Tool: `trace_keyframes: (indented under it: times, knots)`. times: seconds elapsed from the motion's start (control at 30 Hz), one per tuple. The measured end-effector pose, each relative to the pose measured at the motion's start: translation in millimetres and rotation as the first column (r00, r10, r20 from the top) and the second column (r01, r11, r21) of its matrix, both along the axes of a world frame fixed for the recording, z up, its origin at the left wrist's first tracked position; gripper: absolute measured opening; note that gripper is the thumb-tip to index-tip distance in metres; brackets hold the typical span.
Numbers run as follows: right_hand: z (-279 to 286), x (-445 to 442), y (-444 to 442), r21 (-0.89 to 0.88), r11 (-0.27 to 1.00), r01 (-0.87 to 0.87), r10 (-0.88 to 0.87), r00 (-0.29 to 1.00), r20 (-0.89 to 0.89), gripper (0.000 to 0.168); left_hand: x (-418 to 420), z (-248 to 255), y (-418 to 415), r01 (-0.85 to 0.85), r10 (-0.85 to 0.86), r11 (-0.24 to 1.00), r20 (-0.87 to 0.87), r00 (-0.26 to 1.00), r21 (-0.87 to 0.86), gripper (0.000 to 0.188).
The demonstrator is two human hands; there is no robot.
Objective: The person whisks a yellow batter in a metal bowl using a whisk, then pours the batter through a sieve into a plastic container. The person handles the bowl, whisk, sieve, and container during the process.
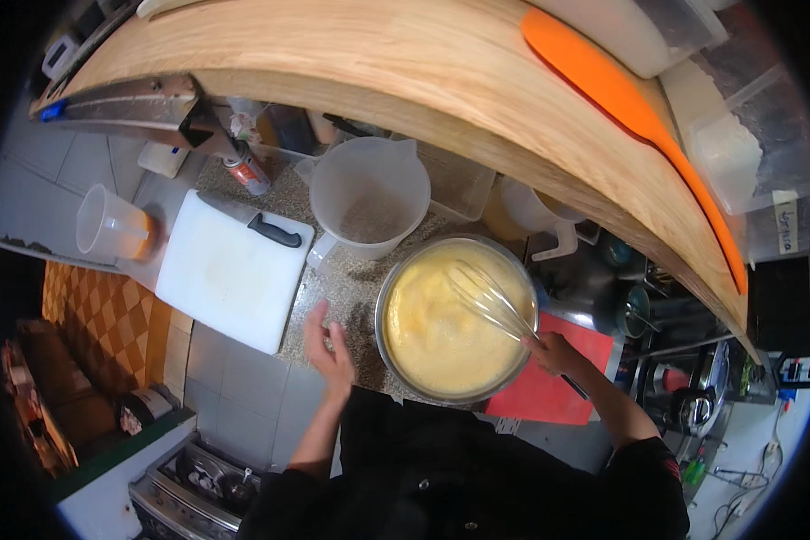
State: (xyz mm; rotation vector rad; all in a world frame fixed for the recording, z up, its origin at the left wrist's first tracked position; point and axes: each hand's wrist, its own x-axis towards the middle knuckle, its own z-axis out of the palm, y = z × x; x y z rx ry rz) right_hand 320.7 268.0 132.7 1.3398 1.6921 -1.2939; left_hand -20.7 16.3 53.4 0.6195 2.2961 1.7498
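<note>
In my right hand (548, 354) is a balloon whisk (491, 297), gripped where its wires meet the dark handle. The whisk's wire loops rest in a thick yellow, frothy mixture (439, 337) inside a large stainless steel bowl (380, 317). My left hand (331, 351) is raised to the left of the bowl, fingers apart and holding nothing. It hovers between the bowl and a white cutting board (233, 277). Across the board's far edge lies a kitchen knife with a black handle (277, 231). Behind the bowl stands a large translucent plastic measuring jug (370, 196).
Overhead runs a wooden shelf (378, 47) with an orange spatula (601, 101) on it. A red board (553, 385) lies partly under the bowl's right side. At the left stands a plastic jug (111, 226) holding some orange liquid. A spray can (248, 172) is behind the cutting board.
</note>
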Motion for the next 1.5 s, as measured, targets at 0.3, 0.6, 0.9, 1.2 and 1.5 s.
trace_keyframes:
  times: [0.3, 0.6, 0.9, 1.2, 1.5]
  knots:
    - [44.8, 12.8, -42.1, -0.003, 0.983, 0.181, -0.18, 0.978, 0.104, 0.059, -20.9, -18.5, 23.6, 0.609, -0.529, 0.754, 0.322, 0.785, -0.245, 0.042]
    - [12.4, 59.4, -82.6, 0.447, 0.894, -0.027, 0.109, 0.981, -0.16, 0.048, 4.5, -65.0, 20.5, 0.685, -0.56, 0.728, 0.552, 0.618, -0.029, 0.066]
    - [54.2, -1.4, -59.7, 0.4, 0.913, -0.085, 0.099, 0.995, -0.015, 0.048, 16.1, -62.9, 14.2, 0.641, -0.484, 0.753, 0.534, 0.693, -0.149, 0.074]
    - [5.8, 3.6, 2.0, 0.396, 0.853, -0.339, 0.407, 0.908, -0.099, 0.062, 38.3, -42.2, 12.8, 0.628, -0.51, 0.765, 0.465, 0.724, -0.14, 0.074]
    - [-33.4, 23.1, -11.3, 0.519, 0.759, -0.393, 0.499, 0.863, -0.076, 0.067, 50.1, -58.1, 19.0, 0.44, -0.437, 0.896, 0.305, 0.846, 0.061, 0.055]
